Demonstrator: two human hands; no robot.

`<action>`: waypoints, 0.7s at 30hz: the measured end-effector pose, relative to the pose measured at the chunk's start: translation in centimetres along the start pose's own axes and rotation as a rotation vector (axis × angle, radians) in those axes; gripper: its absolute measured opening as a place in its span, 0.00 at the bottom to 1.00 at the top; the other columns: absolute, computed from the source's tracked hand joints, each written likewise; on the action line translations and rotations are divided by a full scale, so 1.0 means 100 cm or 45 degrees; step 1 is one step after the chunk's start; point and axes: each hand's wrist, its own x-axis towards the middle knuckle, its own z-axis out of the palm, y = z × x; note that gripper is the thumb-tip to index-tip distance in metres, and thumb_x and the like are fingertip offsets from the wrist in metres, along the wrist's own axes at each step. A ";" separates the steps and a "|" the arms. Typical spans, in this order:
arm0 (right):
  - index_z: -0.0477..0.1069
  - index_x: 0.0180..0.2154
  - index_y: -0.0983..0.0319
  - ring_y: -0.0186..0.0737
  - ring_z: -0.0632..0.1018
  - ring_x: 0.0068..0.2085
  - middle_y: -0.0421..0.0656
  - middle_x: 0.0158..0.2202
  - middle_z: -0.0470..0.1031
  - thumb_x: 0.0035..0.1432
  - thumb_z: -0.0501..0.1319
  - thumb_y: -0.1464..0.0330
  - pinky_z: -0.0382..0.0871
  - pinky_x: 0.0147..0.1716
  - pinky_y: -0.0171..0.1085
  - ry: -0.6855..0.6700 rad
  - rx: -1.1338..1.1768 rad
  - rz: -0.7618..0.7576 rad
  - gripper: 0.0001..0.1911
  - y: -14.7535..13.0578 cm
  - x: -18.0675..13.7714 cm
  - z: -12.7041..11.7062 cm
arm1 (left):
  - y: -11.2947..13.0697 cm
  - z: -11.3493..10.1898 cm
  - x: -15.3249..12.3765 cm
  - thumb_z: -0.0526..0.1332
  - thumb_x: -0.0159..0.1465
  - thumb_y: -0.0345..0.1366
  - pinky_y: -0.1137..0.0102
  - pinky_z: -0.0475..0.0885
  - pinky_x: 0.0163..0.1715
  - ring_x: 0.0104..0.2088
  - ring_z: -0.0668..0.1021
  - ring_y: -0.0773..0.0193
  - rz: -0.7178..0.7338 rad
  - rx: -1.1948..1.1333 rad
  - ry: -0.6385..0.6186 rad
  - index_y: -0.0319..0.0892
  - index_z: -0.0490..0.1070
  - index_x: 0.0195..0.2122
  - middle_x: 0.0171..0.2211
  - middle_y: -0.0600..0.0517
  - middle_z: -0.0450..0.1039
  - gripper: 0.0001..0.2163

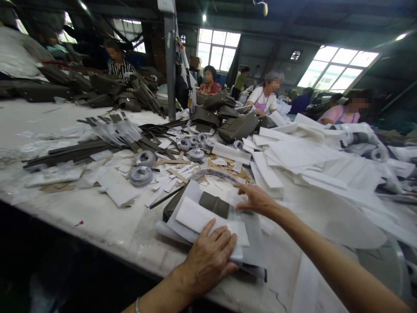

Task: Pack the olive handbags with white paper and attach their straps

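Observation:
A dark olive handbag [174, 206] lies near the table's front edge, partly covered by translucent wrapping sheet [257, 243]. On top of it rests a white foam strip [195, 215], beside the bag's exposed olive strap tab [214, 204]. My left hand [211, 252] lies over the strip's near edge with its fingers stretched out, pressing on it. At the bag's far right side is my right hand [254, 199], fingers apart, close to the wrapping. A plastic-wrapped handle [216, 173] arches behind the bag.
White foam sheets [299, 152] are piled at the right. Coiled cords [141, 175], paper slips [166, 184] and dark straps [78, 150] lie beyond the bag. More bags [239, 126] are heaped around a metal post [170, 65]. Several people work farther back.

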 end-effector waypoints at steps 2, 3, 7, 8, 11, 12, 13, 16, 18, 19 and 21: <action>0.67 0.58 0.61 0.43 0.80 0.40 0.43 0.41 0.80 0.53 0.71 0.62 0.72 0.41 0.39 -0.020 0.157 0.047 0.32 -0.003 -0.008 0.017 | 0.000 0.000 0.000 0.62 0.66 0.50 0.54 0.50 0.66 0.57 0.72 0.55 -0.002 0.004 0.002 0.39 0.61 0.60 0.52 0.47 0.73 0.27; 0.69 0.56 0.61 0.40 0.80 0.37 0.41 0.38 0.81 0.54 0.69 0.64 0.72 0.38 0.36 -0.026 0.224 0.069 0.28 -0.004 -0.010 0.024 | 0.000 0.000 0.000 0.61 0.66 0.50 0.53 0.50 0.66 0.57 0.71 0.55 -0.005 0.007 0.000 0.39 0.61 0.60 0.52 0.47 0.73 0.27; 0.75 0.47 0.62 0.40 0.79 0.31 0.40 0.29 0.80 0.57 0.64 0.68 0.73 0.33 0.37 0.064 0.327 0.180 0.15 -0.008 -0.010 0.027 | -0.001 -0.003 0.000 0.61 0.66 0.50 0.52 0.51 0.66 0.57 0.71 0.55 -0.003 0.012 -0.031 0.39 0.60 0.61 0.53 0.47 0.72 0.28; 0.76 0.46 0.62 0.42 0.80 0.33 0.42 0.31 0.80 0.57 0.64 0.69 0.73 0.36 0.39 0.118 0.318 0.202 0.14 -0.012 -0.011 0.023 | -0.001 -0.004 0.000 0.61 0.66 0.50 0.52 0.52 0.66 0.57 0.71 0.55 -0.003 0.010 -0.040 0.39 0.59 0.62 0.53 0.47 0.72 0.28; 0.75 0.48 0.60 0.46 0.79 0.42 0.46 0.40 0.80 0.60 0.61 0.67 0.71 0.47 0.44 0.268 0.322 0.160 0.14 -0.038 -0.018 0.012 | 0.000 -0.006 0.001 0.61 0.66 0.50 0.51 0.53 0.66 0.58 0.71 0.55 -0.018 -0.002 -0.066 0.39 0.58 0.62 0.54 0.46 0.71 0.29; 0.75 0.49 0.59 0.46 0.78 0.46 0.46 0.44 0.79 0.62 0.60 0.65 0.70 0.51 0.45 0.306 0.341 0.099 0.14 -0.050 -0.022 0.013 | 0.000 -0.006 0.001 0.61 0.66 0.50 0.51 0.53 0.66 0.57 0.71 0.55 -0.027 -0.008 -0.077 0.39 0.59 0.62 0.53 0.47 0.72 0.28; 0.74 0.51 0.58 0.47 0.77 0.49 0.46 0.48 0.78 0.63 0.60 0.63 0.69 0.53 0.46 0.330 0.361 0.032 0.16 -0.061 -0.026 0.016 | 0.001 -0.005 0.002 0.62 0.66 0.50 0.52 0.54 0.66 0.56 0.71 0.55 -0.034 -0.012 -0.083 0.40 0.61 0.60 0.52 0.47 0.72 0.27; 0.71 0.56 0.59 0.50 0.71 0.58 0.49 0.57 0.72 0.65 0.57 0.62 0.64 0.60 0.50 0.333 0.389 -0.091 0.20 -0.083 -0.032 0.039 | 0.003 -0.008 0.004 0.62 0.65 0.50 0.54 0.55 0.65 0.56 0.71 0.54 -0.036 0.008 -0.093 0.39 0.65 0.56 0.50 0.46 0.73 0.24; 0.69 0.59 0.61 0.51 0.68 0.61 0.51 0.61 0.68 0.66 0.54 0.62 0.61 0.62 0.52 0.301 0.382 -0.070 0.22 -0.083 -0.032 0.056 | 0.001 -0.018 0.006 0.63 0.65 0.48 0.57 0.56 0.66 0.59 0.70 0.54 0.011 0.036 -0.123 0.37 0.65 0.56 0.53 0.44 0.72 0.25; 0.67 0.60 0.61 0.51 0.68 0.62 0.52 0.62 0.67 0.67 0.53 0.62 0.61 0.62 0.52 0.295 0.377 -0.051 0.23 -0.080 -0.031 0.062 | -0.002 -0.026 0.006 0.63 0.65 0.47 0.59 0.56 0.66 0.59 0.69 0.55 0.037 0.056 -0.140 0.37 0.64 0.58 0.55 0.44 0.71 0.26; 0.63 0.63 0.62 0.51 0.67 0.62 0.52 0.62 0.66 0.67 0.52 0.61 0.61 0.62 0.53 0.293 0.354 -0.018 0.26 -0.073 -0.030 0.070 | -0.014 -0.047 0.003 0.63 0.65 0.47 0.60 0.55 0.66 0.60 0.68 0.56 0.058 0.119 -0.154 0.36 0.62 0.60 0.58 0.44 0.69 0.28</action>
